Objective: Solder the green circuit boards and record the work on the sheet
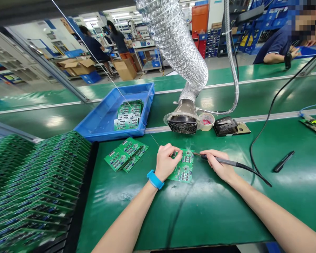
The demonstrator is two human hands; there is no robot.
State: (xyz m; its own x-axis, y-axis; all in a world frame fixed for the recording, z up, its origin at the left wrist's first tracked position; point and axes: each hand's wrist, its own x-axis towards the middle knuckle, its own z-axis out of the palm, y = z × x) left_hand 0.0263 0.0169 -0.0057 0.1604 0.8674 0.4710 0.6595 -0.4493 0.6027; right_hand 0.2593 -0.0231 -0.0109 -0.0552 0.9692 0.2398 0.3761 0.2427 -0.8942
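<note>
A green printed circuit board (pixel 183 169) lies on the green bench mat (pixel 137 214) directly in front of me. My left hand (pixel 167 162) rests on the board's upper left part, its fingers curled over the edge and hiding that corner. My right hand (pixel 218 165) grips a black soldering iron (pixel 221 161) like a pen. The iron's thin tip reaches the board's upper right edge. Its black cable (pixel 255 172) trails off to the right. A small overlapping pile of similar boards (pixel 126 154) lies just left of my left hand.
A blue plastic tray (pixel 147 92) holds more boards behind the pile. Tall rows of boards (pixel 34 182) stand at the left. A fume extractor fan (pixel 183 121) on a silver duct (pixel 176 42) sits ahead, beside a tape roll (pixel 206 121) and an iron stand (pixel 231 126). A co-worker's arm (pixel 276 58) is beyond the bench.
</note>
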